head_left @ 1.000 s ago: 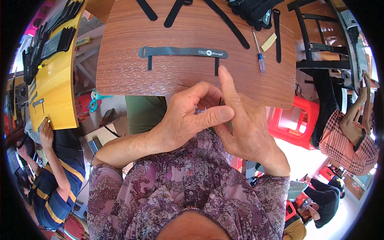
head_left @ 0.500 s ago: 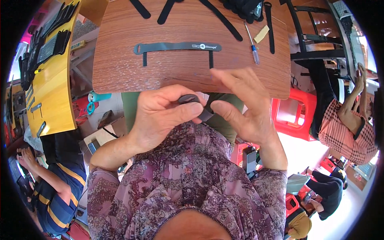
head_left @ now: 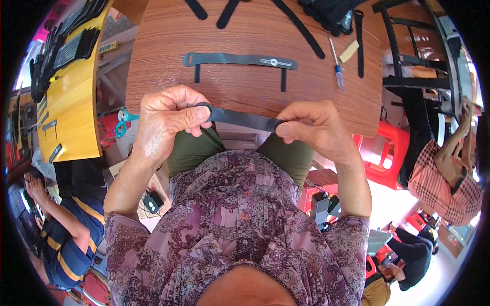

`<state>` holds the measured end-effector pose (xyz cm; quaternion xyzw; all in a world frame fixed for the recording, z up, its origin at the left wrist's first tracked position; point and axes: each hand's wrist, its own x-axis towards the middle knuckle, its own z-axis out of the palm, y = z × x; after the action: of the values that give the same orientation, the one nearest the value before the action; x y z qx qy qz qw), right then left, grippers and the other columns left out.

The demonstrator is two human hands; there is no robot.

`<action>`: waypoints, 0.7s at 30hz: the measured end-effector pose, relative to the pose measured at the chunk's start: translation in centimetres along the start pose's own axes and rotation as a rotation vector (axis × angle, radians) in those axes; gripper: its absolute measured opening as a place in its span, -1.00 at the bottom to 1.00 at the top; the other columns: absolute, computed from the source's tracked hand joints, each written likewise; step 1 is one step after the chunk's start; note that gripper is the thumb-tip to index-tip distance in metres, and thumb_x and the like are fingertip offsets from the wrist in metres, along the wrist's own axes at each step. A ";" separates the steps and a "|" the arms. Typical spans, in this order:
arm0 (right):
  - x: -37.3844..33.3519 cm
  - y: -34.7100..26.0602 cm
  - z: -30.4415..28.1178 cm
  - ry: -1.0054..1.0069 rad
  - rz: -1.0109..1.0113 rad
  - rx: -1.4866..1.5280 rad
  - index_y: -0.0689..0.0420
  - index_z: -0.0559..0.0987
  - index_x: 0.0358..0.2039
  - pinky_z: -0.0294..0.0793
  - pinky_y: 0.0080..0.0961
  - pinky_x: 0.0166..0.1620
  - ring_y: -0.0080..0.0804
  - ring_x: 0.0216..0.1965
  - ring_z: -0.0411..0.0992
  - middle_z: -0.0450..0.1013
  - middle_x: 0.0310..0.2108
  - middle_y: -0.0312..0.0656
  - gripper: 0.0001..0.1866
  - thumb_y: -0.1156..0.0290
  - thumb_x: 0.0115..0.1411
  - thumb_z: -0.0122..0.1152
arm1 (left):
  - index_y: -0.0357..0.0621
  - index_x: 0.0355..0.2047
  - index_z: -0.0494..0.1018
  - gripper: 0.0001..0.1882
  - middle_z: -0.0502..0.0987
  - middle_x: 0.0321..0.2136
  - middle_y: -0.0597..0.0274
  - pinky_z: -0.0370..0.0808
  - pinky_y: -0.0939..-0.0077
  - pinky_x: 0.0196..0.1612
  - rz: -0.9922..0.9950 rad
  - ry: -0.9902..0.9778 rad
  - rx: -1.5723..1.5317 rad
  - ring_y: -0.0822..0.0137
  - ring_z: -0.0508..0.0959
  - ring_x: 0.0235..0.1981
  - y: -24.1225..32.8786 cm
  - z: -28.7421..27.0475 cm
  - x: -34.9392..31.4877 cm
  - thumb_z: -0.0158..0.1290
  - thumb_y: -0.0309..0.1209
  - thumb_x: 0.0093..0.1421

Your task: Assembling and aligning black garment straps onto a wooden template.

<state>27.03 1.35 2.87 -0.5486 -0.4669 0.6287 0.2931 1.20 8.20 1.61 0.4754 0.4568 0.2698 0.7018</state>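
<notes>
A dark grey strap is stretched level between my two hands, just off the table's near edge. My left hand pinches its left end between thumb and fingers. At its other end, my right hand grips it the same way; that end is mostly covered by the fingers. Beyond my hands, a flat grey cable strap with a slotted left end and a printed right end lies on the brown wooden table. Two short black strips, a left strip and a right strip, stick out from under it toward me.
A screwdriver, a yellowish piece and a black strap lie at the table's right. More black straps are farther back, by a dark pile. A red stool stands at right; a yellow table at left.
The dark strap, bunched in my left hand before, is now drawn out straight. My right hand, open and empty earlier, has closed on its right end. My left hand moved left.
</notes>
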 end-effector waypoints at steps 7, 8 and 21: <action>2.7 -0.5 -1.9 0.176 -0.035 -0.118 0.29 0.57 -0.47 0.31 -0.69 -0.48 -0.67 -0.56 0.34 0.42 -0.64 -0.34 -0.92 0.54 0.04 0.18 | -0.31 -0.40 0.49 -0.87 0.52 -0.59 0.23 0.34 0.76 -0.56 0.040 0.085 0.161 0.57 0.42 -0.64 0.7 -2.5 1.9 0.14 -0.48 0.08; 3.4 -0.3 -2.2 0.214 -0.111 -0.147 0.29 0.56 -0.47 0.30 -0.70 -0.49 -0.67 -0.56 0.33 0.42 -0.65 -0.34 -0.92 0.54 0.05 0.18 | -0.29 -0.41 0.49 -0.87 0.53 -0.59 0.24 0.33 0.76 -0.57 0.020 0.109 0.152 0.57 0.42 -0.66 0.9 -2.6 2.3 0.15 -0.47 0.06; 6.1 0.3 -2.8 0.325 -0.042 -0.176 0.27 0.57 -0.49 0.23 -0.72 -0.53 -0.70 -0.61 0.31 0.42 -0.67 -0.33 -0.88 0.48 0.06 0.16 | -0.28 -0.44 0.48 -0.86 0.52 -0.65 0.21 0.30 0.77 -0.69 -0.095 0.044 0.037 0.58 0.38 -0.75 0.7 -4.0 5.7 0.18 -0.45 0.05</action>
<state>28.38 7.36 0.19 -0.6564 -0.4779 0.4823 0.3288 0.11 14.78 -0.44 0.4602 0.4992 0.2382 0.6944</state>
